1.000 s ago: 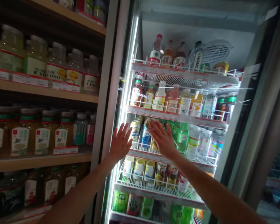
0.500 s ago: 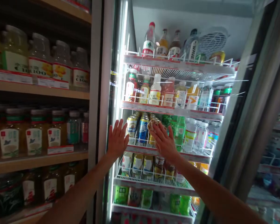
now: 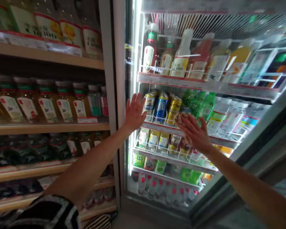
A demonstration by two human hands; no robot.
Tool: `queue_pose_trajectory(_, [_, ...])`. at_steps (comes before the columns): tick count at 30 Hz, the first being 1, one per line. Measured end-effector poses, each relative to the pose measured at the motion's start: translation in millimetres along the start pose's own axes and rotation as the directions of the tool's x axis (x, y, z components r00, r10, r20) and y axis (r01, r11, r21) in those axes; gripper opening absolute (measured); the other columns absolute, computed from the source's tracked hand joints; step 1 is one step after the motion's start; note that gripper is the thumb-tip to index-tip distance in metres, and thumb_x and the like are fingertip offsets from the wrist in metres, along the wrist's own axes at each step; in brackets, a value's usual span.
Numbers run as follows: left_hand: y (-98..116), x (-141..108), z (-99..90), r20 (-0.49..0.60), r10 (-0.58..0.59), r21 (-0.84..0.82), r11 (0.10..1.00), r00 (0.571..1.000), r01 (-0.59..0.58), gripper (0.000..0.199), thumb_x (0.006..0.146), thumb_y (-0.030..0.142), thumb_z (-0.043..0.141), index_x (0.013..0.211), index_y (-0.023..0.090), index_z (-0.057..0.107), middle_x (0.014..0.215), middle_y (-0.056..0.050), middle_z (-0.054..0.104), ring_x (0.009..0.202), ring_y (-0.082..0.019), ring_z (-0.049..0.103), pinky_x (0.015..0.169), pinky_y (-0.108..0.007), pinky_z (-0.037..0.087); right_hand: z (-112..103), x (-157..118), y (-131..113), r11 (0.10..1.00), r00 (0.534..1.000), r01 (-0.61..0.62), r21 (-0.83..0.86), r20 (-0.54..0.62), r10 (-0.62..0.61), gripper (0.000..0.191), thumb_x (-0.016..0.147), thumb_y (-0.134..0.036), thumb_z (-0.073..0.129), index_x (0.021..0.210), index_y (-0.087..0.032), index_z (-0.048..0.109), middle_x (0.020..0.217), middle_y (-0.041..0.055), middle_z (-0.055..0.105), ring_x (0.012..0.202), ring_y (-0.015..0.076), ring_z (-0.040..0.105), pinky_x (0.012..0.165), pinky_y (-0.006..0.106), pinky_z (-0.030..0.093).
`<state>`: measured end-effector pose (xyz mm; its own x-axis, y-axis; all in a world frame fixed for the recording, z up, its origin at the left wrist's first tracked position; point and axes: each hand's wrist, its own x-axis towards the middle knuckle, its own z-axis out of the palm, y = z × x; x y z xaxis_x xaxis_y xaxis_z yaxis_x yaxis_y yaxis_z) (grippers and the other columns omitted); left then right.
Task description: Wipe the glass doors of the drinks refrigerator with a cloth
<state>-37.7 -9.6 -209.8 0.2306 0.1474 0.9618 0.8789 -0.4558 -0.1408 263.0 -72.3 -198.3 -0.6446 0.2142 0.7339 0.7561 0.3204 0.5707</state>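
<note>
A glass cooler door (image 3: 132, 79) stands in front of me, with lit shelves of drinks behind it. My left hand (image 3: 134, 111) is spread flat near the door's left edge, fingers apart and holding nothing. Under the fingers of my right hand (image 3: 194, 132) is a crumpled brown-and-white cloth (image 3: 180, 118), pressed against the glass at the middle shelves. Behind the glass, a blue can (image 3: 161, 107) and a yellow can (image 3: 173, 109) show between my two hands. Green bottles (image 3: 206, 106) sit just above my right hand.
Wooden shelves (image 3: 50, 127) with bottled drinks fill the left side. A grey metal frame (image 3: 121, 95) separates them from the cooler. Water bottles with red caps (image 3: 162, 190) stand at the cooler's bottom. Another dark door frame (image 3: 264, 159) slants along the right.
My view has tipped downward, bringing the cooler's bottom and my left sleeve into sight. The right hand and cloth have moved down the glass. The left hand stays near the door's left edge.
</note>
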Motion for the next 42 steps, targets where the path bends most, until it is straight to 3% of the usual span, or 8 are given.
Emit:
queue_pose_trajectory(6, [11.1, 5.3, -4.5, -0.001, 0.055, -0.01, 0.998, 0.999, -0.055, 0.056, 0.087, 0.032, 0.038, 0.14, 0.018, 0.022, 0.15, -0.012, 0.019, 0.139, -0.024, 0.005, 0.111, -0.049, 0.01, -15.4, -1.8, 28.0, 0.925, 0.911, -0.379, -0.01, -0.181, 0.371, 0.043, 0.089, -0.025, 0.041, 0.131, -0.02, 0.046, 0.147, 0.0102, 0.028, 0.138, 0.0264, 0.018, 0.108, 0.052, 0.007])
queue_pose_trajectory(11, [62.6, 23.1, -7.1, 0.176, 0.273, -0.038, 0.962, 0.946, -0.27, 0.052, 0.088, 0.031, 0.033, 0.139, 0.022, 0.025, 0.149, -0.007, 0.022, 0.139, -0.022, 0.004, 0.111, -0.052, 0.007, -4.8, -36.3, 9.6, 0.983, 0.983, -0.181, -0.011, -0.026, 0.181, 0.039, 0.085, -0.025, 0.047, 0.123, -0.022, 0.053, 0.14, 0.0075, 0.04, 0.136, 0.024, 0.023, 0.109, 0.051, 0.01])
queue_pose_trajectory(16, [110.8, 32.1, 5.8, 0.298, 0.403, -0.053, 0.912, 0.865, -0.407, 0.053, 0.088, 0.027, 0.029, 0.141, 0.02, 0.02, 0.15, -0.005, 0.021, 0.138, -0.022, 0.005, 0.109, -0.052, 0.007, -9.0, -38.4, 26.4, 0.892, 0.885, -0.452, -0.034, -0.145, 0.443, 0.042, 0.087, -0.028, 0.042, 0.126, -0.015, 0.051, 0.143, 0.0137, 0.034, 0.137, 0.0274, 0.021, 0.106, 0.055, 0.011])
queue_pose_trajectory(19, [119.2, 26.5, 20.0, 0.234, 0.398, -0.054, 0.916, 0.887, -0.396, 0.055, 0.088, 0.028, 0.032, 0.141, 0.019, 0.021, 0.15, -0.007, 0.022, 0.139, -0.023, 0.005, 0.111, -0.051, 0.005, -11.0, -45.1, 21.8, 0.862, 0.845, -0.503, -0.063, -0.245, 0.475, 0.043, 0.089, -0.026, 0.037, 0.13, -0.014, 0.047, 0.144, 0.0153, 0.032, 0.137, 0.0272, 0.021, 0.106, 0.053, 0.016])
queue_pose_trajectory(23, [116.2, 19.6, 34.6, 0.078, 0.395, -0.059, 0.919, 0.916, -0.391, 0.054, 0.086, 0.028, 0.036, 0.139, 0.019, 0.028, 0.147, -0.006, 0.028, 0.139, -0.023, 0.002, 0.113, -0.049, 0.0, -2.6, -65.0, 7.5, 0.951, 0.956, -0.285, -0.123, -0.107, 0.273, 0.04, 0.087, -0.024, 0.041, 0.126, -0.024, 0.049, 0.142, 0.0072, 0.037, 0.136, 0.0236, 0.025, 0.109, 0.049, 0.017])
queue_pose_trajectory(30, [114.1, 19.0, 38.4, -0.023, 0.386, -0.063, 0.92, 0.922, -0.387, 0.053, 0.083, 0.028, 0.043, 0.135, 0.02, 0.034, 0.143, -0.008, 0.036, 0.139, -0.022, 0.006, 0.113, -0.048, 0.002, -8.1, -54.5, 24.5, 0.813, 0.8, -0.57, -0.119, -0.302, 0.518, 0.045, 0.086, -0.021, 0.038, 0.13, -0.021, 0.045, 0.144, 0.0111, 0.033, 0.136, 0.0259, 0.023, 0.108, 0.053, 0.014])
queue_pose_trajectory(35, [114.2, 19.1, 39.0, -0.06, 0.383, -0.077, 0.919, 0.922, -0.387, 0.051, 0.083, 0.028, 0.045, 0.133, 0.019, 0.037, 0.141, -0.008, 0.04, 0.139, -0.022, 0.009, 0.113, -0.048, 0.005, -1.3, -94.3, 12.8, 0.904, 0.916, -0.391, -0.176, -0.172, 0.363, 0.043, 0.085, -0.02, 0.044, 0.127, -0.028, 0.048, 0.14, 0.0068, 0.041, 0.135, 0.0217, 0.029, 0.11, 0.047, 0.016])
queue_pose_trajectory(42, [113.9, 18.6, 39.8, -0.082, 0.364, -0.106, 0.922, 0.928, -0.372, 0.053, 0.083, 0.028, 0.046, 0.134, 0.02, 0.036, 0.141, -0.008, 0.039, 0.139, -0.021, 0.011, 0.113, -0.047, 0.005, -18.8, -113.1, 61.5, 0.68, 0.661, -0.719, -0.142, -0.441, 0.607, 0.043, 0.087, -0.022, 0.039, 0.128, -0.012, 0.045, 0.14, 0.0205, 0.037, 0.133, 0.0287, 0.03, 0.102, 0.055, 0.028])
